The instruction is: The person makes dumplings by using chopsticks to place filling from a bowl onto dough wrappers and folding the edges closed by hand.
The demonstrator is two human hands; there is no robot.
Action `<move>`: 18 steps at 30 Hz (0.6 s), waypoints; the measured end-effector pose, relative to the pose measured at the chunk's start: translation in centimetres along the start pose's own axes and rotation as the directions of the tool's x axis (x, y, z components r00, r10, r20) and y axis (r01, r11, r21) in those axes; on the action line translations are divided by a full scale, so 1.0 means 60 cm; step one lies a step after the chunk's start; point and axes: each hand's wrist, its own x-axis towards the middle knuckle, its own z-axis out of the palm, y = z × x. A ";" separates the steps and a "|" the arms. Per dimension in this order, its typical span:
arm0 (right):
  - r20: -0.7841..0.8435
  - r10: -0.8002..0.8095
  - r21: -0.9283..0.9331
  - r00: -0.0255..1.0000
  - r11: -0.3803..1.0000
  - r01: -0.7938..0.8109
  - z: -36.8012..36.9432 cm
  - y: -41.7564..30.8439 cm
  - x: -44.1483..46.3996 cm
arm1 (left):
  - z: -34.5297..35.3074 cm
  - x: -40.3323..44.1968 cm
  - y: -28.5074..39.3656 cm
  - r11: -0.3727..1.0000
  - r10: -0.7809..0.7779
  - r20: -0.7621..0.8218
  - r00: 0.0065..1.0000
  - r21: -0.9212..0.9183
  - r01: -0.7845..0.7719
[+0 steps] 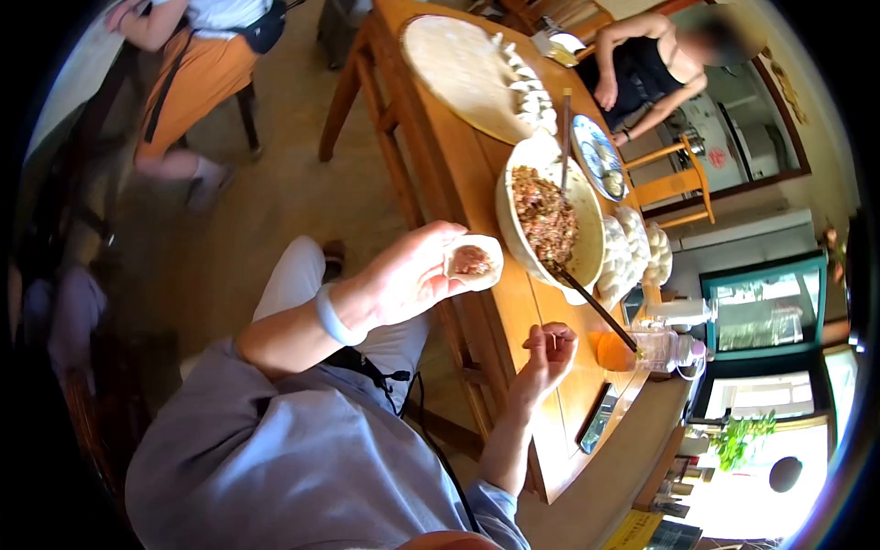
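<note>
My left hand (403, 275), with a pale band at its wrist, holds a round dumpling wrapper (492, 266) between thumb and fingers. A lump of meat filling (471, 260) lies in the wrapper's middle. Over the table's near edge is my right hand (548, 357), its fingers loosely bent and apart from the thumb, with nothing visible in them. Ahead stands a large pale bowl (507, 213) of minced filling (545, 215). Dark chopsticks (600, 312) rest in it, sticking out towards my right, and another long utensil (566, 137) leans at its far side.
On the wooden table (522, 307) are a floured round board (454, 69) with rows of dumplings (532, 96), a blue-patterned plate (587, 137), bagged pale dough pieces (623, 247), a bottle (669, 351) and a phone (598, 418). One person (642, 64) sits across; another (197, 82) is at left.
</note>
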 end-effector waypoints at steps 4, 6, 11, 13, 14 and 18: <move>0.288 -0.448 -0.443 0.846 0.721 0.533 0.049 -0.040 -0.032 | -0.012 -0.034 -0.028 0.997 -0.068 -0.057 0.996 -0.029 0.067; 0.426 -0.516 -0.451 0.743 0.591 0.669 0.068 -0.060 -0.033 | -0.010 -0.051 -0.030 0.994 -0.107 -0.053 0.993 -0.022 0.106; 0.494 -0.559 -0.346 0.666 0.576 0.741 0.098 -0.030 -0.027 | -0.029 -0.059 -0.014 0.996 -0.093 -0.055 0.994 -0.003 0.093; 0.497 -0.581 -0.315 0.645 0.571 0.758 0.106 -0.033 -0.027 | -0.024 -0.062 -0.007 0.994 -0.106 -0.057 0.993 0.022 0.107; 0.515 -0.592 -0.312 0.620 0.544 0.779 0.108 -0.033 -0.027 | -0.024 -0.063 -0.008 0.995 -0.090 -0.034 0.995 0.037 0.092; 0.491 -0.608 -0.310 0.624 0.547 0.777 0.119 -0.020 -0.030 | -0.047 -0.057 -0.015 0.990 -0.128 -0.038 0.991 0.049 0.130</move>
